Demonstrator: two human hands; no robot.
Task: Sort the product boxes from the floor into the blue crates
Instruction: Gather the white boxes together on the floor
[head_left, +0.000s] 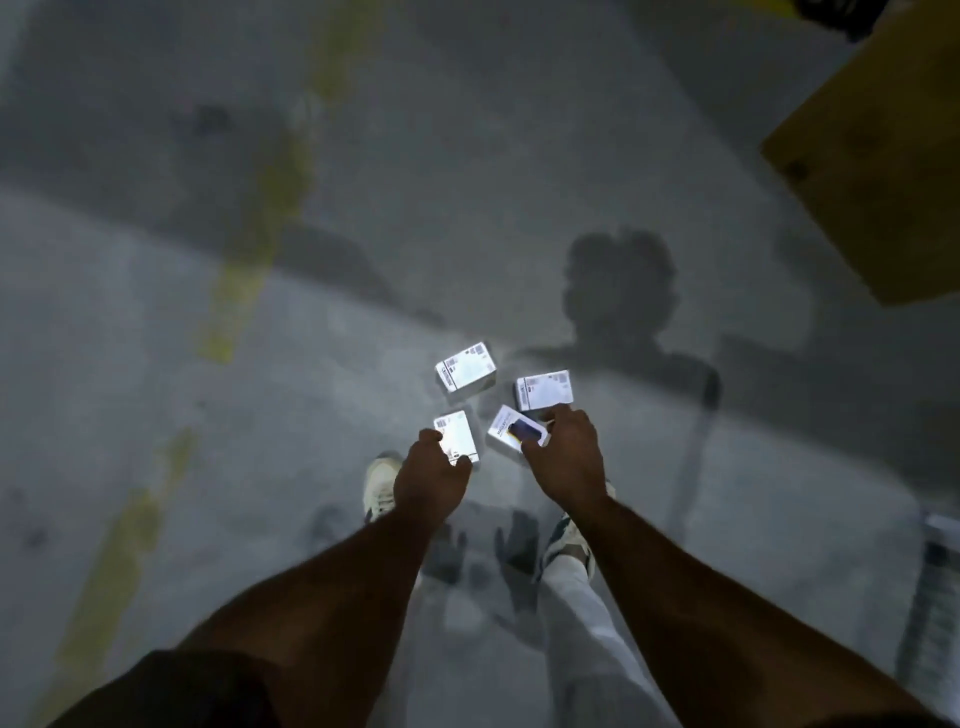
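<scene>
Four white boxes lie close together on the grey floor (156, 415). My left hand (428, 480) pinches the near-left box (457, 435); my right hand (566, 457) grips the printed box (511, 434) beside it. Two labelled boxes (466, 371) (544, 389) lie just beyond.

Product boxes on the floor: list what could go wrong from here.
1. Each hand, left hand and right hand, grips a separate white box, printed box; one-handed pinches may slip.
2. Dim light and glare wash out labels, so missorting is possible.
3. Two far boxes lie near the shoes; stepping could crush them.
</scene>
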